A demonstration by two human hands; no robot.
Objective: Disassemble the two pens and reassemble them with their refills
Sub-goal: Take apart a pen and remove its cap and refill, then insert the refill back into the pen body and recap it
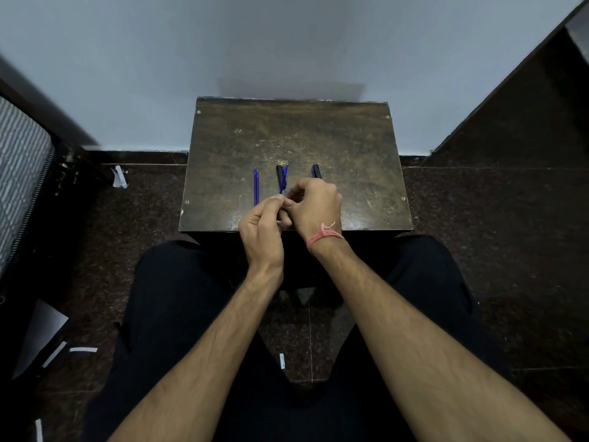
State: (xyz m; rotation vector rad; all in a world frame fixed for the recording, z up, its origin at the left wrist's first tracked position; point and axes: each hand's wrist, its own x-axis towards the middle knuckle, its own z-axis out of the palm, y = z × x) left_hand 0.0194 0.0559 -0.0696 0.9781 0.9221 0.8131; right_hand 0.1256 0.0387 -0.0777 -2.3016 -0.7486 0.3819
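Working over the near edge of a small dark wooden tabletop (334, 148), both hands meet at the centre. Left hand (259, 224) has fingers curled, thumb and forefinger pinching a small dark pen part where the hands touch; most of that part is hidden, can't tell which piece it is. Right hand (314, 204) fingers curl around something too, but what they grip is blocked by the knuckles. Blue refill (256, 186) lies alone on the tabletop, left of the hands, pointing away from the person. Dark pen piece with a blue part (281, 178) sits just beyond the fingertips, near end hidden behind the hands. Second dark pen barrel (316, 171) pokes out behind the right hand, lower end covered. Red thread bracelet (323, 236) on the right wrist. White paper scraps (83, 349) on the dark floor.
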